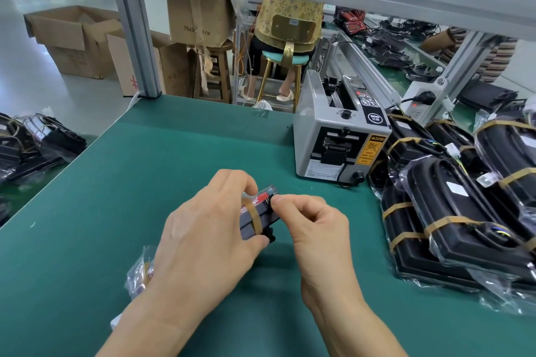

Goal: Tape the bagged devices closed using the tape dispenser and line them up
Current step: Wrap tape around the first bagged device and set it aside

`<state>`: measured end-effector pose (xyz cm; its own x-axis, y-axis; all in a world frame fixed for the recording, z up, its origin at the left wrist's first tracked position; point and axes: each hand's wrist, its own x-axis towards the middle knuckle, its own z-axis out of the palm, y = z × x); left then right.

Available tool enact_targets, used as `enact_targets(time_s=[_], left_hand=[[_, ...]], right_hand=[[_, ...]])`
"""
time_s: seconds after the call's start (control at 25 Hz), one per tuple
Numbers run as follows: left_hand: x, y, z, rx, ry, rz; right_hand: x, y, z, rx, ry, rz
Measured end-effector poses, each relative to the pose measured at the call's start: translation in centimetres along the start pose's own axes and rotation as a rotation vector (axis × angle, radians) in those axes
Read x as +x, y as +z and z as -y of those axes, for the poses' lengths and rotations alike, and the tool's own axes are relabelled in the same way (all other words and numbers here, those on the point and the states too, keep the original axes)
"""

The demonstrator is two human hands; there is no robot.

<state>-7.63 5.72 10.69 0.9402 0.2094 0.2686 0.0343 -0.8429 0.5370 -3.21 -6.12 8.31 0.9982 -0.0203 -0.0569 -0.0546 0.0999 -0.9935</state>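
Observation:
A black device in a clear bag [259,216] lies on the green mat [145,182], mostly hidden under my hands, with a tan tape strip around it. My left hand [211,229] grips the bagged device from the left and above. My right hand [313,220] pinches the bag at the device's right edge with thumb and forefinger. The grey tape dispenser [339,130] stands behind and to the right, apart from both hands. Taped bagged devices [458,211] are piled at the right.
More bagged black devices [37,139] lie at the left beyond the mat's edge. A crumpled clear bag [140,269] sits under my left wrist. An aluminium frame post [136,38] stands at the far left corner; a person sits on a stool [284,58] behind the bench.

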Motion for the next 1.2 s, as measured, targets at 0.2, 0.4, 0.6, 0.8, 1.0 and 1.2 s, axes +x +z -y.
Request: enact_targets(time_s=[0.2,0.4,0.6,0.8,1.0,1.2], left_hand=[[-0.1,-0.1,0.1,-0.01,0.062,-0.01],[0.0,0.0,0.0,0.0,0.081,-0.032],[-0.1,0.2,0.1,0.001,0.089,-0.045],[-0.1,0.3,0.2,0.019,0.09,-0.057],[0.0,0.3,0.3,0.027,0.084,-0.057],[-0.1,0.4,0.4,0.025,0.077,-0.05]], right_hand=[[0.0,0.3,-0.4,-0.1,-0.092,-0.051],[-0.1,0.6,-0.6,-0.142,-0.166,-0.108],[-0.4,0.8,-0.7,-0.154,-0.177,-0.152],[-0.4,0.9,-1.0,-0.195,-0.199,-0.182],[-0.6,0.7,-1.7,-0.007,-0.152,-0.148],[-0.1,0.6,-1.6,-0.018,-0.141,-0.111]])
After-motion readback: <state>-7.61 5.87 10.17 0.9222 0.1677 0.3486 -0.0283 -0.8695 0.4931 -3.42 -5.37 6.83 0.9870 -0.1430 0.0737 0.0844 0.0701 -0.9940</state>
